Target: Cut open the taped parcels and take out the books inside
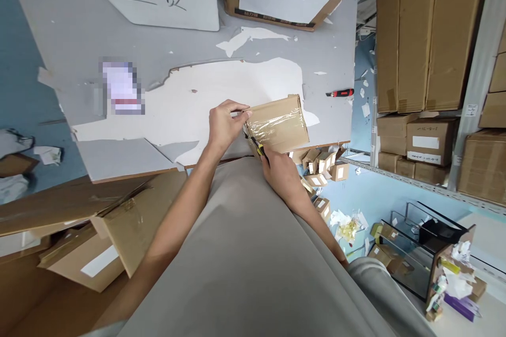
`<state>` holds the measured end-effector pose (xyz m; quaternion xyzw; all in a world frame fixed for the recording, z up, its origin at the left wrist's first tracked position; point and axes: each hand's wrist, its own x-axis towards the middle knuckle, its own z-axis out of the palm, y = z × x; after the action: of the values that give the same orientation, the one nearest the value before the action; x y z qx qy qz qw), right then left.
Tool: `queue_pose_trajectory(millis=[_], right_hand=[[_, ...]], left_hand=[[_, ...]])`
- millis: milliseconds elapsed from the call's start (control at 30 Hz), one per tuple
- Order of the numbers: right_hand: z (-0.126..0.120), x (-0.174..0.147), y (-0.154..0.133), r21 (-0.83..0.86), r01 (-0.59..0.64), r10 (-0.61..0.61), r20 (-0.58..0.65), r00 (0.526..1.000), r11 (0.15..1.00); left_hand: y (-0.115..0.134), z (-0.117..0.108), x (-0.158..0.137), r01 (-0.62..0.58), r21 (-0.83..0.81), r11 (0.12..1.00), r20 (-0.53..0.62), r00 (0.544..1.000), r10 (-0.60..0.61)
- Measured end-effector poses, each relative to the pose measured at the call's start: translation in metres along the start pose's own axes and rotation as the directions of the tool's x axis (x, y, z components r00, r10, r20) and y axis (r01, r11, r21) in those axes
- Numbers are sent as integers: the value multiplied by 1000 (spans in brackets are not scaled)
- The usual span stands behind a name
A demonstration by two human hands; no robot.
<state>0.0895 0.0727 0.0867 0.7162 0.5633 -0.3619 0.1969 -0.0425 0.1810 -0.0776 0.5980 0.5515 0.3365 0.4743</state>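
A flat brown cardboard box [279, 122] with shiny clear tape across its top lies at the table's near edge, in front of my body. My left hand [227, 122] pinches the box's left corner between thumb and fingers. In my right hand [282, 174] is a yellow-and-black utility knife [259, 146], its tip at the box's left end. How deep the blade sits there is too small to tell. A second utility knife [340, 93], red and black, rests on the table to the right of the box.
At the table's back stand a white foam box [169, 2] and a cardboard box [276, 18], both with handwritten Chinese labels. A blurred phone-like thing [122, 87] lies on the left. Large open cartons [138, 210] stand below left; shelves with boxes [427, 142] rise on the right.
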Motion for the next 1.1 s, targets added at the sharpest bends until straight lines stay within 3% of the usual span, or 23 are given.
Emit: queue_pose_trajectory(millis=[333, 633, 700, 767, 833, 900, 1000, 1100], right_hand=[[3, -18, 15, -108, 34, -15, 175, 984, 994], [-6, -34, 54, -25, 146, -143, 99, 985, 989], [-8, -38, 62, 27, 171, -172, 27, 985, 985], [-7, -30, 75, 110, 189, -171, -153, 973, 976], [-4, -8, 95, 179, 171, -88, -397, 914, 969], [2, 23, 120, 203, 92, 42, -573, 818, 975], [12, 68, 153, 196, 36, 102, -647, 755, 980], [21, 89, 166, 201, 85, 57, -611, 789, 976]], left_hand=[[0, 2, -1, 15, -14, 1000, -57, 998, -15], [-2, 7, -2, 28, -58, 998, -78, 996, -32], [-3, 8, -4, 39, -68, 997, -72, 996, -44], [-2, 8, -11, 46, -96, 994, -73, 996, -53], [0, 4, -23, 49, -116, 992, -66, 996, -57], [3, -1, -39, 59, -111, 992, -14, 998, -61], [8, -8, -60, 101, -80, 992, 127, 988, -90], [8, -6, -71, 136, -66, 989, 181, 976, -122]])
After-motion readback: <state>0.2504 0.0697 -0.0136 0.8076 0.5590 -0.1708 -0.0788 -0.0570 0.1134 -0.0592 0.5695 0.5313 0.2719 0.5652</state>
